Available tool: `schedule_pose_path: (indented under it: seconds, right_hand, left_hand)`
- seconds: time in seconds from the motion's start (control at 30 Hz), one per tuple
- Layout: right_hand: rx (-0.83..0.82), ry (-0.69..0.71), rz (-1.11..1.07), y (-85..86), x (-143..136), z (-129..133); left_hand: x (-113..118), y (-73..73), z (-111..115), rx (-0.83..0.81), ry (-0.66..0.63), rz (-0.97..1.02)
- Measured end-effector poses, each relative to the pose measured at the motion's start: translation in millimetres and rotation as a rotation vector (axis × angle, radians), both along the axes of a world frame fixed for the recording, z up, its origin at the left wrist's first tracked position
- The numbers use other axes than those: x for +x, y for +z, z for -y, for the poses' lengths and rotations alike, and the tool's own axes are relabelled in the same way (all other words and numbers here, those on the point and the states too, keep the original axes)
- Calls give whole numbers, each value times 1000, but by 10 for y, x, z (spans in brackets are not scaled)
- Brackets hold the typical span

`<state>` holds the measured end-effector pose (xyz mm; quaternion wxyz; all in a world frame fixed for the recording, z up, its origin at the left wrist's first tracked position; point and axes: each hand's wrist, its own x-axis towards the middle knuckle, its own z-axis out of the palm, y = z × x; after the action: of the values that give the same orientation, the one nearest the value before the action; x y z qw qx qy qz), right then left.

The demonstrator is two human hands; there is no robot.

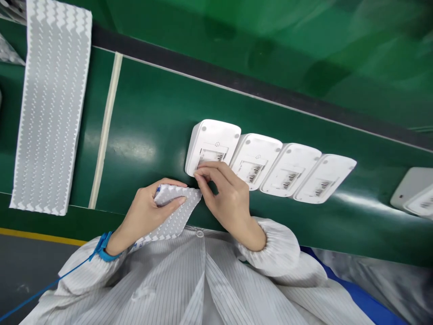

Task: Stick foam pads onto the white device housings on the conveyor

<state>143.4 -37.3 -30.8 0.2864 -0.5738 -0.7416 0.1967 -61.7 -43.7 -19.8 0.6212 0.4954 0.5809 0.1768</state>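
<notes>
My left hand (147,212) is closed on a grey-and-white patterned sheet (176,216), thumb on top, near the bench's front edge. Blue print shows on the sheet's underside edges. With thumb and forefinger pinched, my right hand (230,194) touches the lower left corner of the leftmost white plastic device (216,133); anything between the fingertips is too small to make out. The device lies back up, with round grey spots at its upper corners and an open battery compartment (211,155) partly covered by my fingers. More such devices (294,169) lie in a row to its right.
A long patterned sheet strip (52,108) lies across the green bench (145,108) at left, beside a pale tape line (106,131). Other white devices (414,192) sit at the far right. A blue wrist strap (104,248) with a cord is on my left wrist.
</notes>
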Motion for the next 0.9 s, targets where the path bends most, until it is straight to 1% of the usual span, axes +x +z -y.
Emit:
schedule_pose_path:
  seconds: [0.03,0.1,0.17,0.2,0.27,0.33,0.4,0.53,0.63,0.67,0.77,0.8,0.9]
  right_hand:
    - [18,3,24,3,15,-7]
    - [30,-54,-1,25,66,-22]
    - [-39,-120,-122,69,134,-27]
    - [-110,-119,-194,97,168,-23]
    - [-256,-49,-307,150,224,1]
    - [-311,25,-368,177,253,40]
    - [-304,40,-395,172,265,84]
    - [-317,26,-360,134,299,160]
    - [-297,28,-359,128,355,187]
    - [-286,-10,-364,127,377,186]
    - [-273,-181,-337,105,433,161]
    - [-272,-210,-313,91,445,151]
    - [-227,-188,-234,47,445,143]
  left_hand:
    - [-2,-2,-6,-5,-4,0]
    - [-2,-4,-20,-20,-6,2]
    - [6,-2,-34,-31,-1,12]
    - [13,-1,-41,-31,1,21]
    - [36,-1,-53,-24,-1,42]
    - [68,-6,-62,-15,-19,56]
    - [105,-16,-67,-9,-48,58]
    - [175,-37,-64,14,-93,62]
    - [209,-42,-72,5,-110,76]
    - [215,-42,-80,-5,-107,73]
    - [220,-43,-108,-24,-90,41]
    - [218,-45,-117,-27,-90,31]
    - [216,-53,-128,-35,-85,10]
